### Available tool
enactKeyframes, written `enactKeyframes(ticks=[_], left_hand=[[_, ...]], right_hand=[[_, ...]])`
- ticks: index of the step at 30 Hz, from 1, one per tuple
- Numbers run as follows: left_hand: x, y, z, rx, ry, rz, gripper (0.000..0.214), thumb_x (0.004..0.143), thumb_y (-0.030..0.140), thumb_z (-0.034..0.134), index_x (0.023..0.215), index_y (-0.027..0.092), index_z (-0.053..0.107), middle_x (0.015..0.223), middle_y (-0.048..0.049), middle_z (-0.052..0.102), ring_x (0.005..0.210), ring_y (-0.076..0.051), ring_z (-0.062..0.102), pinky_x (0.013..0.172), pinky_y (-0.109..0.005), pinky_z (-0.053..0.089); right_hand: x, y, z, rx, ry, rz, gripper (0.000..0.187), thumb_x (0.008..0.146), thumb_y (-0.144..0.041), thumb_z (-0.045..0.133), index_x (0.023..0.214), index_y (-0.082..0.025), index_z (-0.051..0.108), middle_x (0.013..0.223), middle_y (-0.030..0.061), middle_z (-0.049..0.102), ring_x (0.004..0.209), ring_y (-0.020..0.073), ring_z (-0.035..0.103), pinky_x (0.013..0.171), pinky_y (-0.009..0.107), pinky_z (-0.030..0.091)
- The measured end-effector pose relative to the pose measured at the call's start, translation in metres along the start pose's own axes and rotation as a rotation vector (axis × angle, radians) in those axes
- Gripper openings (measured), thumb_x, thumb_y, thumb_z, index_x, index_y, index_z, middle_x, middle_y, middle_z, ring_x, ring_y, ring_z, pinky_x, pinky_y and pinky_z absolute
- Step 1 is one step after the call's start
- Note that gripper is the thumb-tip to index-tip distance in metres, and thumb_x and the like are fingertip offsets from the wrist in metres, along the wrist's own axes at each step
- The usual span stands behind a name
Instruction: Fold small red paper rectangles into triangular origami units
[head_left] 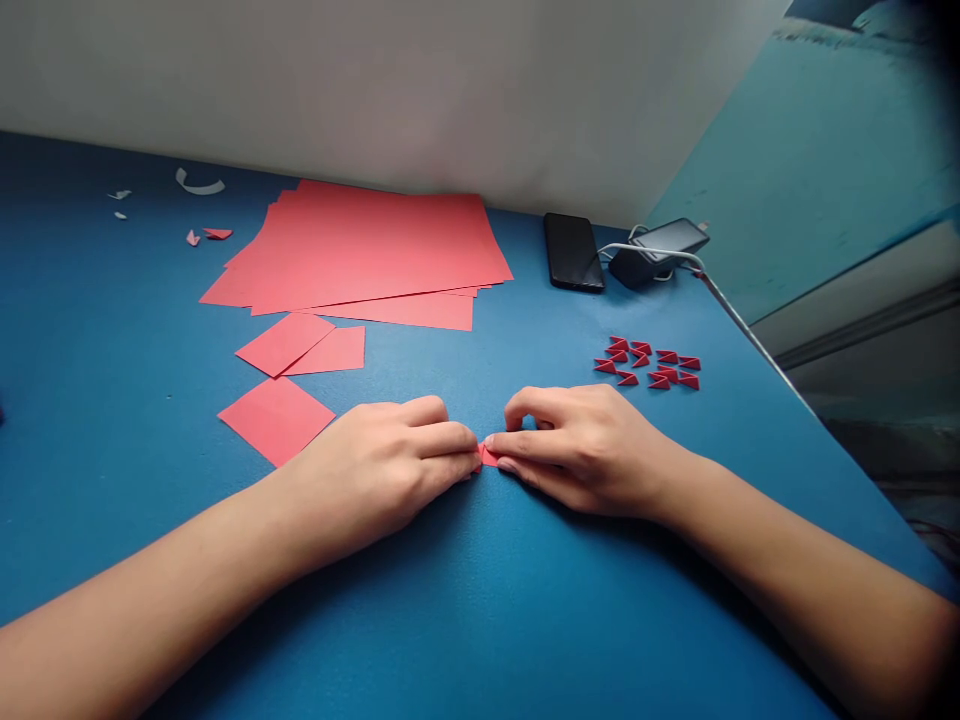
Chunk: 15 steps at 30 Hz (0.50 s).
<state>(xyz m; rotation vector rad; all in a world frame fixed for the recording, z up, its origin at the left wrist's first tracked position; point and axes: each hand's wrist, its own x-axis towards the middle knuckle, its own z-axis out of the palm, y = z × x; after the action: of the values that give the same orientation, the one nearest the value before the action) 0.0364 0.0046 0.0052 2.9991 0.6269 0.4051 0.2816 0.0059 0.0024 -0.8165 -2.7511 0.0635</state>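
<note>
Head view: our left hand (405, 450) and right hand (589, 440) pinch small red paper (490, 457) at middle of desk (480, 610), both grips narrow; folding judged partway. Done: folded pieces (640, 359), grouped near right edge. Remaining, as we judge: squares (277, 420), flat and unfolded, left of middle; sheets (382, 245), stacked flat along back edge.

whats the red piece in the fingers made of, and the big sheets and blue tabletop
Red piece: probably matte paper; looks thin, though fingers hide most. Big sheets: matte paper or light card, flat with thin edges. Tabletop: perhaps painted or laminated, smooth with a soft sheen.
</note>
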Motion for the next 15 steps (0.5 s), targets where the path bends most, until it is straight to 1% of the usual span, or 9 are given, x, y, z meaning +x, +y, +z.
enactKeyframes(ticks=[4, 7, 11, 15], left_hand=[[0.0009, -0.0001, 0.0005, 0.002, 0.017, -0.002, 0.026, 0.097, 0.02, 0.042, 0.098, 0.018, 0.068, 0.094, -0.0047, 0.069, 0.077, -0.015, 0.055, 0.065, -0.026, 0.048], [0.0013, -0.0001, 0.0007, 0.014, -0.001, 0.004, 0.028, 0.098, 0.02, 0.041, 0.097, 0.018, 0.068, 0.096, -0.0045, 0.07, 0.078, -0.015, 0.055, 0.067, -0.027, 0.048], [0.0012, 0.0, 0.0009, 0.036, -0.029, 0.002, 0.027, 0.096, 0.017, 0.042, 0.099, 0.017, 0.068, 0.097, -0.0041, 0.069, 0.079, -0.016, 0.054, 0.068, -0.028, 0.048], [0.0014, 0.0007, 0.001, 0.047, -0.055, -0.011, 0.026, 0.095, 0.017, 0.043, 0.1, 0.018, 0.068, 0.095, -0.0046, 0.069, 0.079, -0.017, 0.054, 0.068, -0.029, 0.049]], right_hand=[[0.0005, -0.0005, 0.0, 0.0, 0.003, -0.001, 0.024, 0.094, -0.032, 0.049, 0.106, -0.026, 0.068, 0.096, 0.004, 0.062, 0.064, 0.0101, 0.052, 0.056, 0.025, 0.034], [0.0005, -0.0003, 0.0002, 0.0, -0.013, 0.013, 0.025, 0.094, -0.032, 0.048, 0.108, -0.023, 0.067, 0.098, 0.0048, 0.063, 0.067, 0.0114, 0.053, 0.057, 0.026, 0.035], [0.0002, 0.0006, 0.0006, -0.007, -0.019, -0.019, 0.028, 0.094, -0.029, 0.047, 0.117, -0.026, 0.062, 0.107, 0.0052, 0.062, 0.067, 0.0113, 0.053, 0.06, 0.027, 0.036], [0.0018, -0.0039, -0.0013, -0.076, -0.013, -0.032, 0.027, 0.094, -0.028, 0.046, 0.115, -0.026, 0.064, 0.104, 0.006, 0.063, 0.069, 0.0124, 0.055, 0.058, 0.027, 0.034]])
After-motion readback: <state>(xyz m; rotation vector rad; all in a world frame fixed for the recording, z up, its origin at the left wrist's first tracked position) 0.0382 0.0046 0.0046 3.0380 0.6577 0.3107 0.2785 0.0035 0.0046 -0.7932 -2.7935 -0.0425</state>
